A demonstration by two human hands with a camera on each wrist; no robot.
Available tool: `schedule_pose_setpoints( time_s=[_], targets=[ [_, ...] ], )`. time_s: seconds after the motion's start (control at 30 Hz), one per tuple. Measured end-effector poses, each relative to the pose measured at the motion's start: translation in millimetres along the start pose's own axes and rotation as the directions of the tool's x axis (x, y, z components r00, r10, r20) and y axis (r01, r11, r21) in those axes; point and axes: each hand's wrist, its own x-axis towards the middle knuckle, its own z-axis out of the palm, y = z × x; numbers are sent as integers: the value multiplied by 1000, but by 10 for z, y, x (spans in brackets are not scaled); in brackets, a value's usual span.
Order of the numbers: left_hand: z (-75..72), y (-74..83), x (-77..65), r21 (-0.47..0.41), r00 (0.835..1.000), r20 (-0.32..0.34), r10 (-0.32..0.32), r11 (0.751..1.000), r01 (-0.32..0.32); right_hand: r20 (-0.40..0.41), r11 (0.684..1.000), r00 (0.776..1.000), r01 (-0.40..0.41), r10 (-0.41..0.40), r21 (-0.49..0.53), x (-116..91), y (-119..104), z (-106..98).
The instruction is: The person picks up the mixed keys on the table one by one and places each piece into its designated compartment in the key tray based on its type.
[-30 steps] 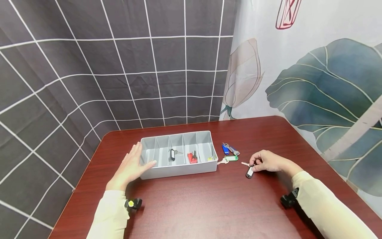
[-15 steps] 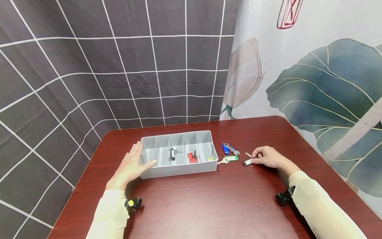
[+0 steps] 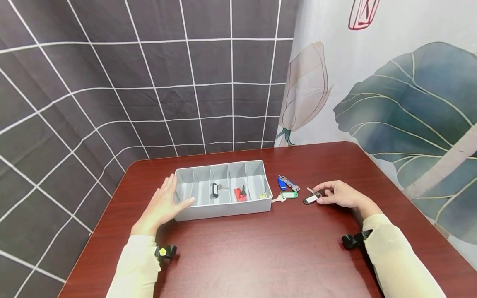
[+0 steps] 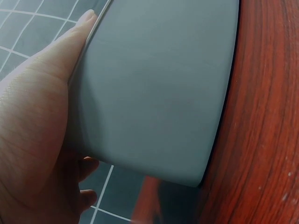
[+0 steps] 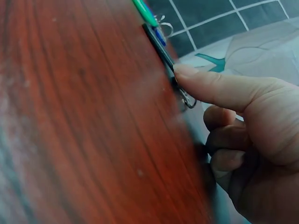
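My left hand point(image 3: 158, 205) rests against the left end of a grey divided tray point(image 3: 223, 212), fingers extended along that end and thumb at the front rim. The left wrist view shows the thumb beside the tray's smooth wall point(image 4: 154, 93). My right hand point(image 3: 343, 195) is over the table at a key with a black tag point(image 3: 311, 199), which lies flat. Its thumb touches the tag's end and its index finger is near the key ring, with a gap between them. In the right wrist view the black tag point(image 5: 158, 45) lies at the thumb tip.
The tray's compartments hold a black-tagged key point(image 3: 215, 190), a red-tagged key point(image 3: 240, 194) and a yellow-tagged item point(image 3: 263, 195). Right of the tray lie blue-tagged keys point(image 3: 282, 183) and a green-tagged key point(image 3: 289, 195). Curtains hang behind the table point(image 3: 231, 256).
The right hand has moved the black-tagged key slightly away from me and turned its tag, then spread thumb and index finger. The left hand has stayed at the tray.
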Motion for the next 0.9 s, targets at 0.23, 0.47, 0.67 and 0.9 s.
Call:
schedule_pose_setpoints(
  time_s=[0.23, 0.47, 0.67, 0.9],
  targets=[
    [-14, 14, 1, -6, 1000, -6, 6, 1000, -6, -30, 999, 1000, -1, 0, -38, 30, -1, 10],
    [-26, 18, 3, -9, 1000, -12, 5, 1000, -5, -61, 1000, 998, -13, 11, -24, 49, -18, 23],
    [-11, 11, -13, -18, 1000, -4, -3, 1000, 3, -84, 999, 996, -4, -1, -54, 46, 9, 44],
    [0, -4, -11, -11, 1000, -4, 0, 1000, 0, -120, 999, 992, -35, 31, -31, 21, 38, 72]
  ],
)
